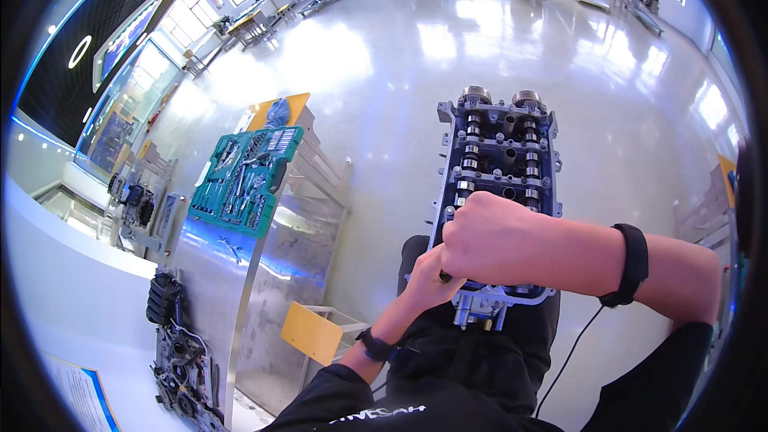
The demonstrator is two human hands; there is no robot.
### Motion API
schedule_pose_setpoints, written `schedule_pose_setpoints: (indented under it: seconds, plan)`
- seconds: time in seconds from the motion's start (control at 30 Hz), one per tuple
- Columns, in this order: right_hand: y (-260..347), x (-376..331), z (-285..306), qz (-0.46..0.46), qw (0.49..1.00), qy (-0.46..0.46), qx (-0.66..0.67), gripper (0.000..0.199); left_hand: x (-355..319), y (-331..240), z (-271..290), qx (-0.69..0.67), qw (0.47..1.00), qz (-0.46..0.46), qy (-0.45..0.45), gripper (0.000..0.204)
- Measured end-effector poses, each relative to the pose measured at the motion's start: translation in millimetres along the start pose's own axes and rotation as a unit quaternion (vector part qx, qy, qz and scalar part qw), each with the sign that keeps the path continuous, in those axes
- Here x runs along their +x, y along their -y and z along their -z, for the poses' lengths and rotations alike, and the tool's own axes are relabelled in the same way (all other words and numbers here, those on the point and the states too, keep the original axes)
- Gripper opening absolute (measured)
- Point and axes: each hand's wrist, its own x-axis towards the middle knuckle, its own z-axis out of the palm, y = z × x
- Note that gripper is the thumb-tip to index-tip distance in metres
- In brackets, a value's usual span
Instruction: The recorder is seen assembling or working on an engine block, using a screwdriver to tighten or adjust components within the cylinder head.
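Note:
A metal engine cylinder head (552, 184) with two camshafts (474, 130) lies lengthwise before me, its near end over my lap. My right hand (484, 232) is clenched in a fist above its near left part, and the forearm crosses over the camshafts. Just below, my left hand (432, 280) is closed too, touching or nearly touching the right. A small dark end shows beside the left fingers. The rest of whatever the hands grip is hidden, so its kind cannot be made out.
To the left, a metal workbench (204, 250) bears an open green socket set case (240, 180), loose wrenches (230, 248) and dark engine parts (184, 360). A wooden stool (312, 332) stands beside it. A cable (568, 360) hangs from my right wristband. Two people are far off.

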Motion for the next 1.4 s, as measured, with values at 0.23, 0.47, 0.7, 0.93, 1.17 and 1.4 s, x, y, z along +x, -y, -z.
schedule_pose_setpoints:
  seconds: [0.23, 0.47, 0.7, 0.93, 1.17, 1.4]
  plan:
    - [1, 1, -6, 0.002, 1.000, -0.027, -0.009, 0.010, 5, -6, -4, 0.016, 0.997, -0.023, -0.077, 0.025]
    - [5, -2, -5, -0.009, 1.000, -0.013, 0.013, 0.012, 14, -22, -3, 0.046, 0.993, 0.000, -0.107, 0.016]
    - [3, -8, -15, -0.046, 0.998, -0.036, 0.003, 0.016, 9, -9, -1, -0.020, 0.993, 0.060, -0.104, 0.018]
    - [-4, -14, -31, 0.000, 0.987, -0.160, -0.019, 0.013, 6, -7, -6, -0.043, 0.992, 0.070, -0.094, 0.013]
    - [-6, -15, -31, 0.041, 0.989, -0.143, 0.006, 0.012, 10, -14, -1, -0.003, 0.995, 0.019, -0.094, 0.009]
    - [-5, -10, -32, 0.005, 0.991, -0.136, -0.012, 0.021, 8, -6, -2, -0.008, 0.996, 0.023, -0.081, 0.006]
